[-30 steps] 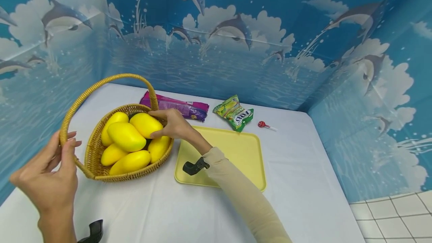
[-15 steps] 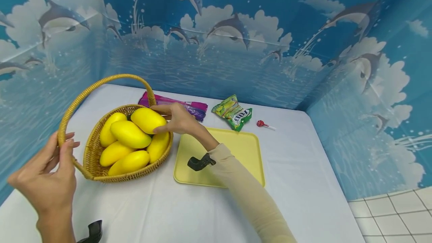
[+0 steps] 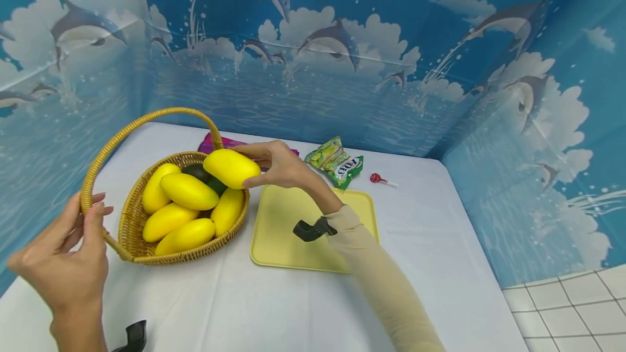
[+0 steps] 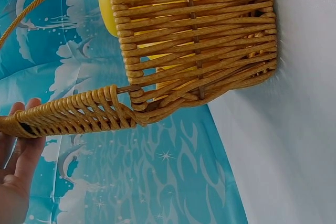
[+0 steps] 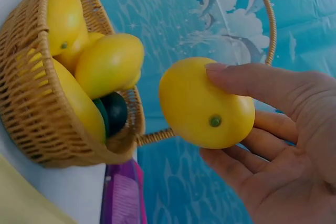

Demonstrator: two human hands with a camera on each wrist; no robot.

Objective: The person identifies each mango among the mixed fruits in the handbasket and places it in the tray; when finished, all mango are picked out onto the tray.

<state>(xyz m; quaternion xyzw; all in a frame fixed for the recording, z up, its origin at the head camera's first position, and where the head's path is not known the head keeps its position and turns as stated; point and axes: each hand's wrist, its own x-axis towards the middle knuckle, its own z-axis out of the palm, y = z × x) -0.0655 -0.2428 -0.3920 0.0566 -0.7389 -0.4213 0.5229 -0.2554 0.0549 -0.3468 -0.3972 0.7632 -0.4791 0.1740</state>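
Observation:
A yellow mango (image 3: 232,168) is held between the thumb and fingers of my right hand (image 3: 281,164), raised over the right rim of the wicker basket (image 3: 128,227). In the right wrist view the same mango (image 5: 202,106) shows its green stem spot, apart from the other fruit. My left hand (image 3: 66,259) grips the basket's arched handle (image 3: 112,145) on its near left side. Several more yellow mangoes (image 3: 188,191) lie inside, along with dark green fruit (image 3: 196,171) partly hidden beneath. From the left wrist view, the handle's lower end (image 4: 79,114) rests in my left fingers.
A pale yellow tray (image 3: 288,232) lies right of the basket, under my right forearm. Behind it are a purple packet (image 3: 207,144), partly covered by my hand, a green FOX'S candy bag (image 3: 337,163) and a red lollipop (image 3: 375,177). Dolphin-print curtains (image 3: 303,96) enclose the white table.
My right hand has lifted the mango off the pile and moved it to the right, uncovering dark green fruit. My left hand keeps its grip on the handle.

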